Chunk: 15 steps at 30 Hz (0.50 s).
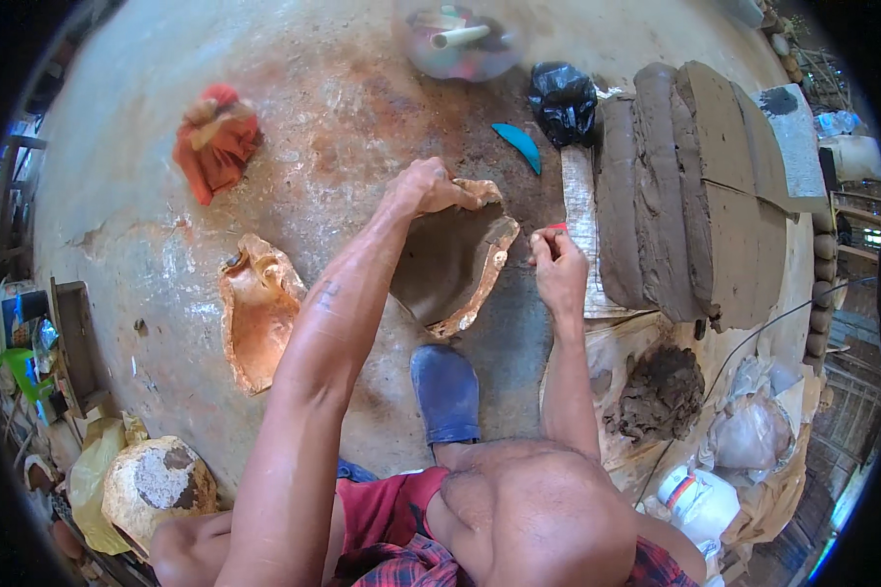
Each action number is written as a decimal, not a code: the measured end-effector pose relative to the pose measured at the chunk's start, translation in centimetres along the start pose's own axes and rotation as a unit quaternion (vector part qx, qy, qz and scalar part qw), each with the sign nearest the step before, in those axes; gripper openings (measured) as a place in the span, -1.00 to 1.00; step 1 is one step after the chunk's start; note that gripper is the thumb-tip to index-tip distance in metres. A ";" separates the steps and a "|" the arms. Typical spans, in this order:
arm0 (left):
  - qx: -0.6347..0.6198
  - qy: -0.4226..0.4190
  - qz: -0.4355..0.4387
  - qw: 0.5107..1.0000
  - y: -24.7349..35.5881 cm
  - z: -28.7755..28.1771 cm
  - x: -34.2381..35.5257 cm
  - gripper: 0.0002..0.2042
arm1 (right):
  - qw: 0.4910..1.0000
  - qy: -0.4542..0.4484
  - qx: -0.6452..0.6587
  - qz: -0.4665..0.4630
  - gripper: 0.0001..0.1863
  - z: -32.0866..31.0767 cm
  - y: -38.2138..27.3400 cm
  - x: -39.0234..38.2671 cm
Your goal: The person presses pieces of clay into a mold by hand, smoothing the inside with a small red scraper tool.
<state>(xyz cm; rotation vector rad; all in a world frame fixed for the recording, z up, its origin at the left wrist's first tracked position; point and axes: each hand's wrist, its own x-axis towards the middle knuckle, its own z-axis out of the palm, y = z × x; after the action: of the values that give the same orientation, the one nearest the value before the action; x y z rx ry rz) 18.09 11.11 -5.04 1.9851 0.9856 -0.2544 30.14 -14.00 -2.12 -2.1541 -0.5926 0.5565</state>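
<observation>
My left hand (431,186) is closed around the far rim of a plaster-like mould (501,256). Smooth grey-brown clay lines the hollow of this mould, and its rim is rough and orange-stained. To the right of it, apart from the rim, my right hand (561,274) pinches a small red object (556,227); only a bit of it shows above the fingers, so its kind is unclear. A second mould piece (261,328), orange inside with no clay lining, lies on the floor left of my left forearm. Beyond my right hand rests a teal crescent-shaped scraper (519,147).
Thick clay slabs (690,186) are stacked at the right, with a loose clay lump (664,391) nearer. A black plastic bag (563,103), a basin of tools (460,41) and a red cloth (217,147) lie farther off. My blue shoe (445,391) is just below the clay-lined mould.
</observation>
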 end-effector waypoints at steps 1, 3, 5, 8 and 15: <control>0.009 -0.001 -0.005 1.000 -0.3 -0.1 0.3 -0.38 | 1.000 -0.005 0.023 0.002 -0.77 0.4 0.0 -0.3; -0.021 -0.015 -0.011 1.000 -1.0 0.1 0.5 -0.39 | 0.999 0.005 0.053 0.006 -0.77 0.8 -0.5 -0.7; -0.099 -0.038 -0.014 0.994 -1.5 0.2 0.2 -0.40 | 0.995 0.018 0.098 0.019 -0.74 0.6 -1.0 -0.8; -0.068 -0.027 -0.024 0.997 -0.8 0.4 0.5 -0.42 | 0.996 -0.015 0.084 0.016 -0.66 -0.1 -0.3 0.3; -0.107 -0.016 -0.025 0.994 -1.7 0.2 -0.2 -0.45 | 0.999 -0.023 0.003 0.028 -0.51 1.5 -0.6 0.1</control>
<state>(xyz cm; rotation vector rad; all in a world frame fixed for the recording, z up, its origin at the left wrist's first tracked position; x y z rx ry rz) 16.72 11.35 -6.10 1.7583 1.0002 -0.1981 29.20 -12.71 -2.48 -2.1635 -0.5562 0.6393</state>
